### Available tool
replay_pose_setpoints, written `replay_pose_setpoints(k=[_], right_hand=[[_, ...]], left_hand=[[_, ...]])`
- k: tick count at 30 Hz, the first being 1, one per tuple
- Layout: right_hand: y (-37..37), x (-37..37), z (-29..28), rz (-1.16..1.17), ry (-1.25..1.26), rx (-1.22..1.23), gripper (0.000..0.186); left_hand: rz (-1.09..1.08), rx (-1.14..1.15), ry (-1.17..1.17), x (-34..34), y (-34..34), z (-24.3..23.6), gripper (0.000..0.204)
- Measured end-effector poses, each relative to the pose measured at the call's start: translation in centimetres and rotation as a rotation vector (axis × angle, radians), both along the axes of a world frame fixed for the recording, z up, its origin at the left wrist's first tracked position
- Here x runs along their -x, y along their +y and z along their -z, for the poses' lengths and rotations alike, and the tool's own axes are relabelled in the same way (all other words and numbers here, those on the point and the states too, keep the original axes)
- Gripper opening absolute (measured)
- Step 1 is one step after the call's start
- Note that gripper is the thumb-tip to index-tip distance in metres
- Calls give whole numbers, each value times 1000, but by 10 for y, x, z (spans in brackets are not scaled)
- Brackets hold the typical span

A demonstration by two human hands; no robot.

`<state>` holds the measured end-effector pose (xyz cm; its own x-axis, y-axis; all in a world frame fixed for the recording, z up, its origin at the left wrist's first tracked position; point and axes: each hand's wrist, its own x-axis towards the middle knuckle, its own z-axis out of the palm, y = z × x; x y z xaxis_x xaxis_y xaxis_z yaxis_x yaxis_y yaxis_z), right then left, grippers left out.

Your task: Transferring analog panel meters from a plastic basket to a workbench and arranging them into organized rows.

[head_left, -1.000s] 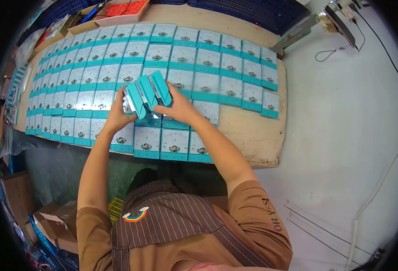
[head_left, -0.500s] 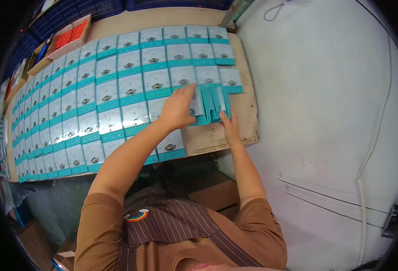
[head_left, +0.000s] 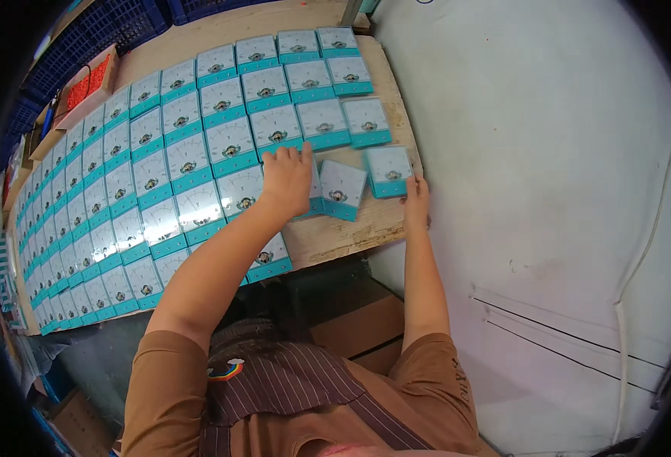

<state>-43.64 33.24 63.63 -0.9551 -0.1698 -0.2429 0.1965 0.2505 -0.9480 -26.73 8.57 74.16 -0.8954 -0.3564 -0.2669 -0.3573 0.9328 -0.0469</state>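
Analog panel meters with clear fronts and teal bases lie face up in rows across a wooden table (head_left: 369, 232). My left hand (head_left: 288, 183) is over one meter (head_left: 315, 199), its fingers bent round it and hiding most of it. Just to the right lies a tilted meter (head_left: 343, 185), which neither hand holds. My right hand (head_left: 417, 204) has its fingertips closed on the lower right edge of another meter (head_left: 389, 167), close to the table's right edge.
Blue plastic crates (head_left: 95, 34) stand along the far side. A box of small red parts (head_left: 88, 87) sits at the far left. A white wall (head_left: 518, 167) bounds the right side. Below the table's near edge is a cardboard box (head_left: 358, 320).
The meters that stood on edge together between my hands now lie face up and apart. My right hand has moved right with one meter; the view has shifted slightly.
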Motion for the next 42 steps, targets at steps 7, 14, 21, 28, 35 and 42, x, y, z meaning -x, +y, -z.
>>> replay_pose_setpoints(k=[7, 14, 21, 28, 35, 42], right_hand=[[23, -10, 19, -48, 218, -142, 39], [27, 4, 35, -6, 374, -215, 41], [-48, -16, 13, 20, 409, -368, 41], [-61, -35, -19, -292, 838, -600, 59], [-91, -62, -15, -498, 952, -934, 72], [-77, -54, -6, -581, 1014, -985, 79]], left_hand=[[173, 114, -57, -3, -8, 2, 91], [82, -287, 64, -7, -1, 20, 89], [261, -368, 421, -37, 21, 35, 90], [345, -222, 381, -23, 8, 62, 73], [172, -325, 505, -62, -1, 47, 79], [-141, -597, 760, -269, -16, -6, 66]])
